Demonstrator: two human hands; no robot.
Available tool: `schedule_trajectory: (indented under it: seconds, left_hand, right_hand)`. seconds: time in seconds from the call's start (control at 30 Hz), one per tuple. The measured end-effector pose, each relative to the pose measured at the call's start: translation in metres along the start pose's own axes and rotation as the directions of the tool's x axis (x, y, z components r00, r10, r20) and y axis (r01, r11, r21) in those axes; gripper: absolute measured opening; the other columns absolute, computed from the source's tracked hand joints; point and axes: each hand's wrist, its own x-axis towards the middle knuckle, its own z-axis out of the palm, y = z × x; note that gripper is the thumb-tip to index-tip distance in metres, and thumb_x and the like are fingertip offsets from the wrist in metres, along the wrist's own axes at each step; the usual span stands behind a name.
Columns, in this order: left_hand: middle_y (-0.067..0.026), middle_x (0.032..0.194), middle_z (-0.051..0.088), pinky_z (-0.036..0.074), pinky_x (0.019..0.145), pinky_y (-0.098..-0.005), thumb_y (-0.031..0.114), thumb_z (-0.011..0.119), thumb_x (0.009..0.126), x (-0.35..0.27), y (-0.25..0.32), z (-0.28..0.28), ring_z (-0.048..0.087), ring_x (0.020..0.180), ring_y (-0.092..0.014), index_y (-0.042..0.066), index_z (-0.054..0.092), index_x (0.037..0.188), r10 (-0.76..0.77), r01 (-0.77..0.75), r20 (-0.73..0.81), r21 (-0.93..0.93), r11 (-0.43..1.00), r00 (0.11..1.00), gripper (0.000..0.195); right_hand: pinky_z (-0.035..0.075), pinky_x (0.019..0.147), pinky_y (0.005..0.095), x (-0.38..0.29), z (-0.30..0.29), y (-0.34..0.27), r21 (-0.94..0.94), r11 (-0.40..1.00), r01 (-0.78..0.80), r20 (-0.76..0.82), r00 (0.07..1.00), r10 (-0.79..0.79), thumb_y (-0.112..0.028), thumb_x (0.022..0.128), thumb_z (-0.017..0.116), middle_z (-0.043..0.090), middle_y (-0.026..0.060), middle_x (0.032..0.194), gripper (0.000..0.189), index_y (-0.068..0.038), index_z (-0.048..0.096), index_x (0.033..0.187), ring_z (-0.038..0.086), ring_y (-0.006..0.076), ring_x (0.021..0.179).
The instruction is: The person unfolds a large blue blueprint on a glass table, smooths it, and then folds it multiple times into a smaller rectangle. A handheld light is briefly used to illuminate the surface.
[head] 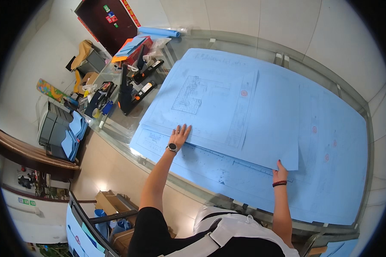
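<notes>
Several large blue drawing sheets (337, 180) lie stacked on a glass-topped table (114, 120). The uppermost printed sheet (212, 93) carries a building plan in thin dark lines and a red round stamp. My left hand (179, 136) rests palm down on its near left edge, fingers slightly apart. To the right, a blank blue sheet section (273, 128) is raised at its near corner. My right hand (280, 172) pinches that near edge, thumb on top and the other fingers hidden below. Whether the blank section and the printed sheet are one piece, I cannot tell.
Two black-and-orange staplers (141, 93) stand on the table's left part, beside a red box (136, 48) topped with papers. A blue paper roll (159, 31) lies at the far edge. A printer (56, 125) and folded blue sheets (72, 141) sit lower left. Cardboard boxes (111, 202) are on the floor.
</notes>
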Motion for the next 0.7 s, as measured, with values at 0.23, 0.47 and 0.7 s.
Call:
schedule_trajectory:
  seconds: [0.23,0.47,0.7]
  left_hand:
    - [-0.0122,0.146,0.031,0.036,0.103,-0.0499,0.003,0.041,0.089,0.007,-0.008,-0.008,0.037,0.127,-0.041,0.017,0.02,0.145,-0.054,0.059,0.052,-0.095,0.994,0.997,0.062]
    - [-0.0118,0.147,0.03,0.031,0.107,-0.0469,-0.007,0.048,0.074,-0.001,0.032,-0.032,0.032,0.132,-0.037,0.012,0.024,0.144,0.238,-0.243,-0.051,-0.266,0.933,0.97,0.077]
    - [-0.0095,0.146,0.033,0.033,0.107,-0.0469,-0.005,0.052,0.076,0.007,0.07,-0.055,0.031,0.133,-0.036,0.017,0.028,0.143,0.401,-0.394,-0.033,-0.273,0.877,0.916,0.074]
  right_hand:
    - [0.046,0.091,0.0476,-0.012,0.015,0.008,0.04,0.998,0.045,0.044,0.998,-0.047,0.002,0.081,0.064,0.053,0.0101,0.119,0.046,-0.003,0.048,0.124,0.052,0.0265,0.108]
    - [0.047,0.071,0.0424,-0.001,0.005,0.015,-0.267,0.964,-0.019,-0.188,0.982,-0.033,-0.013,0.078,0.07,0.06,0.0051,0.108,0.043,-0.01,0.053,0.117,0.057,0.0216,0.096]
    - [0.05,0.071,0.0362,-0.012,-0.008,0.012,-0.107,0.991,-0.076,-0.068,0.995,0.069,-0.019,0.08,0.072,0.056,0.0099,0.11,0.047,-0.006,0.049,0.119,0.056,0.0226,0.095]
